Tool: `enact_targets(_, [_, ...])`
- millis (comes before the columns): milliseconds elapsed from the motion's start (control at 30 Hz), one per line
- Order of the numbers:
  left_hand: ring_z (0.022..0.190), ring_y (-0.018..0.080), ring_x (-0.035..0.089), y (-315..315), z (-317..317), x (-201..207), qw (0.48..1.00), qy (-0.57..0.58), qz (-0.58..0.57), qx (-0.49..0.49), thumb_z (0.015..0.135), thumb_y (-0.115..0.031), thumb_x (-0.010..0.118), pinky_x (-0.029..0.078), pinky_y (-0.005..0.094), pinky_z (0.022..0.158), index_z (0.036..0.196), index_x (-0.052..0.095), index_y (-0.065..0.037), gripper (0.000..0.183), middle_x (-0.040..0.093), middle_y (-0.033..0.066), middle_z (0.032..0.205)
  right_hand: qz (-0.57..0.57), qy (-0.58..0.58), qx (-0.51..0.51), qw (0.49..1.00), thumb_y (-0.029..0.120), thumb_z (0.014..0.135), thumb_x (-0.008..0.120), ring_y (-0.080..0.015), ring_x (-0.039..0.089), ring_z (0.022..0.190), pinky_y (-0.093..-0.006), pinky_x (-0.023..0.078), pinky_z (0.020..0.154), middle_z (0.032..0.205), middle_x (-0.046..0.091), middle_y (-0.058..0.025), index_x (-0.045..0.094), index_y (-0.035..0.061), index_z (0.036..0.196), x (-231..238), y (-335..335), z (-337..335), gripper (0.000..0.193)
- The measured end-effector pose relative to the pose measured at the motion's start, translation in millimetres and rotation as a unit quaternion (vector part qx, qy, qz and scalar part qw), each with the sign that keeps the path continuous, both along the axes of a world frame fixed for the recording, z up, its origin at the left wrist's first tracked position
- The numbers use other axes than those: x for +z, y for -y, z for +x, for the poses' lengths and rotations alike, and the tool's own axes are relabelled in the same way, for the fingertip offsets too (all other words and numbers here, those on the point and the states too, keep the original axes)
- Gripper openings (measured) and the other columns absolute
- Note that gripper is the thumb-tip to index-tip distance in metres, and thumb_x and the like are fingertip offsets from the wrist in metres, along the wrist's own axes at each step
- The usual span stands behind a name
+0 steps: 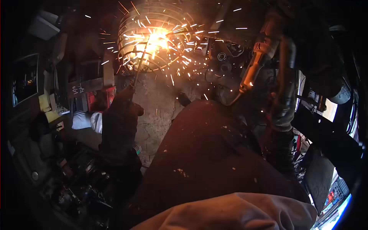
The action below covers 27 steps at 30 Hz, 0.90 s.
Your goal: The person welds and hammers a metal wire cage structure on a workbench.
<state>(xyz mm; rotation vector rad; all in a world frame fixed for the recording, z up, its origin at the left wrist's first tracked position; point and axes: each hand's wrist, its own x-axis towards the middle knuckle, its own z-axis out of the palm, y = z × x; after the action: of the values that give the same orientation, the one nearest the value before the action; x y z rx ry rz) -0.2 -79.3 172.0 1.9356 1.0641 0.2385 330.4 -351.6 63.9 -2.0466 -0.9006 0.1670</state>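
My gloved left hand (126, 105) is closed around the lower end of a thin metal rod (140, 63). From there the rod slants up into a bright, glowing burst of sparks (157, 40). The burst sits at a round, cage-like thing with ringed wire sides (128, 36), and glare hides its middle. On the right, my gloved right hand (283, 107) is dark and smeared by motion. Its fingers seem wrapped at the base of a blurred grey tube-like thing (287, 57). Beside it is a corded power tool (256, 63), lit orange, its cord (234, 101) curving down.
Sparks fly widely over the cracked concrete floor (155, 99). Red boxes (101, 96) and a white bag (85, 120) lie left. Metal rings (222, 56) lie beyond. A dark red covering (203, 149) spans my lap. Dim clutter lines both sides.
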Motion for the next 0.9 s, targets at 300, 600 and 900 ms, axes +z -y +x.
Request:
enact_targets(300, [0.068,0.0107,0.06,-8,-11,-7,0.98,-0.047,0.149,-0.12,0.1,-0.01,0.054,0.048,0.0273,0.064,0.14,0.052,-0.002,0.041,0.065,0.0048,0.077,0.061,0.017,0.053,0.997,0.034,0.097,0.061,-0.0107,0.059,0.083,-0.0276,0.05,0.07,0.107,0.064,-0.0042,0.038,0.008,0.152,6,-9,2,0.065])
enact_targets(600, [0.075,0.0152,0.066,0,-5,5,0.997,-0.023,0.063,-0.039,0.1,-0.01,0.056,0.053,0.0305,0.07,0.132,0.054,0.004,0.035,0.068,0.0095,0.08,0.087,-0.293,-0.011,0.952,0.001,0.085,0.07,-0.022,0.054,0.128,-0.0366,0.044,0.108,0.146,0.05,-0.0141,0.038,0.0015,0.151,-8,-1,0,0.074])
enact_targets(900, [0.074,0.0157,0.068,-1,-5,4,0.994,-0.025,0.089,-0.064,0.099,-0.008,0.056,0.054,0.0307,0.07,0.132,0.053,0.004,0.035,0.068,0.0105,0.079,0.112,-0.182,0.012,0.977,0.01,0.104,0.047,-0.0162,0.067,0.084,-0.0254,0.058,0.062,0.117,0.063,-0.0127,0.039,0.01,0.151,-24,0,5,0.048])
